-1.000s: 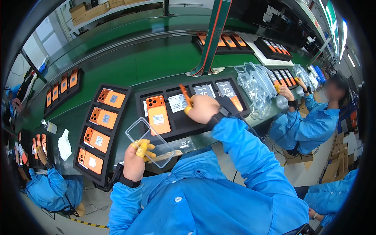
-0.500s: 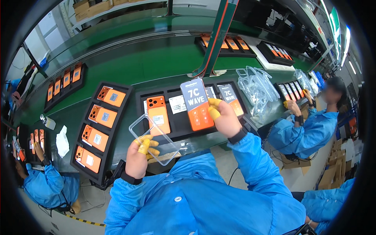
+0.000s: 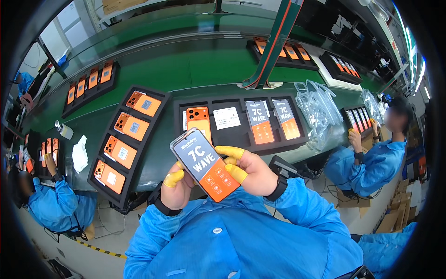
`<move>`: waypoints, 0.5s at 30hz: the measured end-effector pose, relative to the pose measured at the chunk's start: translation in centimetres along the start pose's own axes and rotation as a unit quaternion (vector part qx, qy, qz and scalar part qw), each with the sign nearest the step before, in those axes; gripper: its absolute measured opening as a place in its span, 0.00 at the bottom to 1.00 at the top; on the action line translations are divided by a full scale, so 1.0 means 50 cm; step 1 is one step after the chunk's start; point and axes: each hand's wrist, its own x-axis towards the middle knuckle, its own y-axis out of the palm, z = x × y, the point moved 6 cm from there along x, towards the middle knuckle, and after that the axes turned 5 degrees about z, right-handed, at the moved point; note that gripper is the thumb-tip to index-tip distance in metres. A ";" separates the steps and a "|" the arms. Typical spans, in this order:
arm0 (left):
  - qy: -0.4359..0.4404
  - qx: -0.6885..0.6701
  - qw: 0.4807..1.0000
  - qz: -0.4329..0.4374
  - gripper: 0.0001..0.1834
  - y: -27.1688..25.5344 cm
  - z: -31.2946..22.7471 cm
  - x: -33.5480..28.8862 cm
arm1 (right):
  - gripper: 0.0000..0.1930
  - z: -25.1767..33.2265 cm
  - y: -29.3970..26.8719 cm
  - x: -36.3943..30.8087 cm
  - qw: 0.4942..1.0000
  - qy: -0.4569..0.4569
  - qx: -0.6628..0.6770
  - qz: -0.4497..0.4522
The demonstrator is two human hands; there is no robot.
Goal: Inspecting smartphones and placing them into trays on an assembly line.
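Phone (image 3: 211,167) is held in two hands, outside the tray (image 3: 231,138).
The left hand (image 3: 178,189) and right hand (image 3: 252,172) both pinch its edges; what looks like a clear case (image 3: 172,148) shows at its left side, but I cannot tell if it is fitted. Three other phones (image 3: 261,132) lie in this tray, with a card (image 3: 226,118) between.

We take this for a factory workshop, going by the long green worktop (image 3: 186,69) across the upper middle, black phone trays (image 3: 232,137) at centre, blue-smocked workers (image 3: 367,162) near both side edges, tube lights (image 3: 422,69) at upper right and cardboard boxes (image 3: 395,210) at lower right.
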 end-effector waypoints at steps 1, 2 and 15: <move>0.000 0.000 1.000 -0.002 0.27 -0.006 0.002 -0.003 | 0.24 0.000 0.003 -0.001 1.000 0.002 0.004 -0.003; -0.014 0.018 1.000 -0.014 0.25 -0.018 0.010 -0.007 | 0.24 -0.001 0.009 -0.003 1.000 0.004 0.004 -0.002; -0.004 0.032 0.995 -0.095 0.24 -0.023 0.030 -0.024 | 0.22 -0.003 0.023 -0.021 0.998 -0.013 -0.030 -0.045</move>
